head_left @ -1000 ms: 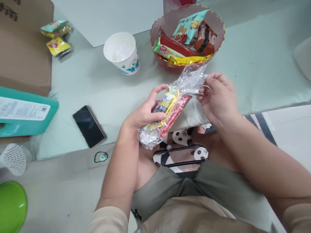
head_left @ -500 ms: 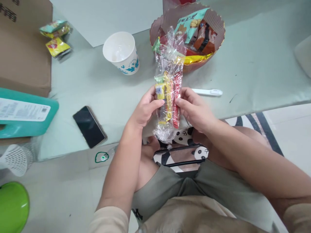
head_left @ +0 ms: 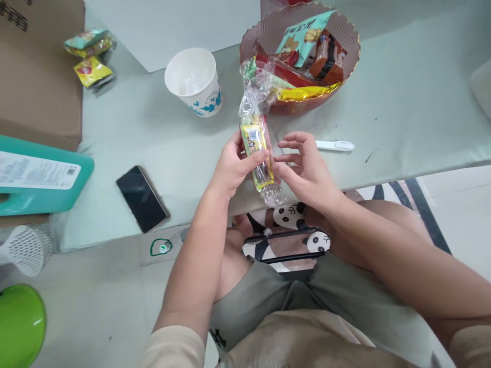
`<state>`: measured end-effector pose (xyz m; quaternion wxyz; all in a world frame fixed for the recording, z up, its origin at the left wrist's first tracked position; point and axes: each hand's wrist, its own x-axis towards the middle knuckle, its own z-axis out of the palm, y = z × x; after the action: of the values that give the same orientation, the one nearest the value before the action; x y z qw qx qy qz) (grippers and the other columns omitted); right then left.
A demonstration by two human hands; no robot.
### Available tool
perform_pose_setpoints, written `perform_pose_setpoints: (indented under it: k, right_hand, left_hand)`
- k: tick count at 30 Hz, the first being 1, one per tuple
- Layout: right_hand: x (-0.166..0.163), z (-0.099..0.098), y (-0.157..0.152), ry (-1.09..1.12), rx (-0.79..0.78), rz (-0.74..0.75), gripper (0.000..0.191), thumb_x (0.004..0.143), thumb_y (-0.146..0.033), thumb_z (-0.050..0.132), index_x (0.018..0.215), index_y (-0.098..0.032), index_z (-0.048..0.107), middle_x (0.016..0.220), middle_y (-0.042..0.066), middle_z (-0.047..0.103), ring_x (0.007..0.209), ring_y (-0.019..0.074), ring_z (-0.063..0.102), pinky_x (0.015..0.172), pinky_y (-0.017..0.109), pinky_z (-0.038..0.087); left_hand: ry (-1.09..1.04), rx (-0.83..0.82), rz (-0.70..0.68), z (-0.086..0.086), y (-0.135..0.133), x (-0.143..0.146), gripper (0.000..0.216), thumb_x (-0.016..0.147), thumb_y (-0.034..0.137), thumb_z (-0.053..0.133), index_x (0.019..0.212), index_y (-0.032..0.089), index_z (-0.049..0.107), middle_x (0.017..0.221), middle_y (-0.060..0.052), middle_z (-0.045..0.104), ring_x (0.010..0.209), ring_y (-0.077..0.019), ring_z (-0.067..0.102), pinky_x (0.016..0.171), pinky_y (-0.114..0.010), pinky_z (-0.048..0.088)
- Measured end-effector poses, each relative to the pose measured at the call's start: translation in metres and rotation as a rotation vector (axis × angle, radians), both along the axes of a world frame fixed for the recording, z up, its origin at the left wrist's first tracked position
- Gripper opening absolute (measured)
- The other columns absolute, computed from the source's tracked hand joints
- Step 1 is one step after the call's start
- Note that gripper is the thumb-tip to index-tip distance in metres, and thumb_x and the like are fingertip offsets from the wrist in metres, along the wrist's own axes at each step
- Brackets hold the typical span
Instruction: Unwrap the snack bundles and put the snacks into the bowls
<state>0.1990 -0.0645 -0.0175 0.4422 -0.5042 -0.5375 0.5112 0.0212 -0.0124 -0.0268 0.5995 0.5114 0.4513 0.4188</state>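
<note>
My left hand (head_left: 232, 166) grips a clear plastic bag of sachets (head_left: 256, 148), thumb across a yellow packet inside it. The bag stands nearly upright over the table's front edge, its crumpled open end reaching up to the bowl. My right hand (head_left: 303, 166) is beside the bag's lower right; its fingers are spread and its lower fingertips touch the plastic. Behind the bag stands a ribbed pinkish bowl (head_left: 347, 38) filled with several snack packets.
A white paper cup (head_left: 194, 82) stands left of the bowl. A black phone (head_left: 141, 198) lies at the left, a white pen-like stick (head_left: 334, 145) at the right. A cardboard box (head_left: 38, 76), teal box (head_left: 38, 179), loose sachets (head_left: 90, 56) and green lid (head_left: 19, 324) are far left.
The bag swung from lying sideways between both hands to upright. My right hand let go of the open end, came down to the bag's lower side and opened its fingers.
</note>
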Motion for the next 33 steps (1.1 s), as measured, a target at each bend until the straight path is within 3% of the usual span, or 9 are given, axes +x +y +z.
perform_pose_setpoints:
  k: [3, 7, 13, 17, 21, 26, 30, 33]
  right_hand:
    - [0.0002, 0.0028, -0.0025, -0.154, 0.116, 0.108, 0.037, 0.082, -0.040, 0.074, 0.107, -0.024, 0.053, 0.119, 0.009, 0.059, 0.108, 0.0230, 0.063, 0.077, 0.034, 0.060]
    - [-0.0037, 0.0023, -0.0023, -0.293, 0.157, 0.165, 0.030, 0.078, -0.038, 0.074, 0.084, -0.022, 0.049, 0.098, 0.007, 0.057, 0.091, 0.0207, 0.058, 0.078, 0.038, 0.058]
    - [-0.0031, 0.0035, 0.0001, -0.206, 0.082, 0.160, 0.014, 0.084, -0.030, 0.061, 0.075, -0.020, 0.055, 0.098, 0.009, 0.057, 0.089, 0.0201, 0.059, 0.070, 0.032, 0.054]
    - [-0.0011, 0.0055, -0.0005, -0.249, 0.090, 0.145, 0.018, 0.081, -0.025, 0.060, 0.066, -0.020, 0.050, 0.096, 0.009, 0.060, 0.084, 0.0183, 0.058, 0.069, 0.031, 0.049]
    - [-0.0013, 0.0035, -0.0003, -0.303, 0.082, 0.115, 0.024, 0.081, -0.036, 0.067, 0.069, -0.020, 0.054, 0.090, 0.007, 0.060, 0.081, 0.0187, 0.058, 0.069, 0.033, 0.049]
    - [0.0006, 0.0008, 0.0030, -0.235, 0.072, 0.179, 0.020, 0.082, -0.031, 0.064, 0.067, -0.019, 0.058, 0.099, 0.009, 0.063, 0.085, 0.0188, 0.060, 0.071, 0.032, 0.049]
    - [0.0029, 0.0041, 0.0040, -0.244, 0.067, 0.156, 0.025, 0.077, -0.019, 0.058, 0.056, -0.020, 0.045, 0.086, 0.007, 0.063, 0.090, 0.0204, 0.062, 0.075, 0.032, 0.047]
    - [0.0034, 0.0077, 0.0028, -0.337, 0.072, 0.096, 0.030, 0.082, -0.028, 0.061, 0.057, -0.020, 0.046, 0.078, 0.005, 0.060, 0.076, 0.0177, 0.058, 0.071, 0.032, 0.043]
  left_hand:
    - [0.022, 0.023, 0.094, -0.0037, 0.0020, 0.0005, 0.082, 0.054, 0.069, 0.092, 0.111, 0.021, 0.058, 0.111, -0.007, 0.071, 0.103, -0.0235, 0.070, 0.086, -0.033, 0.058]
    - [0.050, 0.009, 0.098, -0.0060, 0.0010, 0.0043, 0.083, 0.058, 0.072, 0.088, 0.118, 0.023, 0.059, 0.100, -0.005, 0.068, 0.086, -0.0184, 0.069, 0.068, -0.027, 0.054]
    - [0.065, -0.006, 0.067, -0.0051, 0.0007, 0.0048, 0.084, 0.057, 0.074, 0.087, 0.118, 0.022, 0.062, 0.090, -0.002, 0.062, 0.079, -0.0139, 0.062, 0.065, -0.025, 0.051]
    - [0.099, -0.010, 0.062, -0.0067, 0.0027, 0.0043, 0.086, 0.056, 0.076, 0.086, 0.116, 0.022, 0.060, 0.079, 0.003, 0.053, 0.066, -0.0102, 0.054, 0.059, -0.024, 0.046]
    - [0.170, -0.006, 0.057, -0.0068, 0.0021, 0.0061, 0.084, 0.056, 0.077, 0.085, 0.113, 0.021, 0.059, 0.075, 0.005, 0.048, 0.061, -0.0093, 0.048, 0.057, -0.025, 0.041]
    - [0.216, 0.011, 0.051, -0.0077, 0.0009, 0.0027, 0.082, 0.060, 0.078, 0.082, 0.115, 0.022, 0.059, 0.075, 0.004, 0.048, 0.060, -0.0093, 0.046, 0.057, -0.026, 0.037]
    - [0.212, 0.003, 0.039, -0.0086, 0.0012, -0.0006, 0.084, 0.056, 0.081, 0.081, 0.112, 0.022, 0.061, 0.074, 0.004, 0.049, 0.060, -0.0093, 0.047, 0.056, -0.025, 0.036]
    - [0.238, 0.000, 0.046, -0.0078, 0.0007, 0.0000, 0.085, 0.055, 0.081, 0.081, 0.111, 0.020, 0.063, 0.074, 0.004, 0.051, 0.062, -0.0099, 0.049, 0.058, -0.025, 0.038]
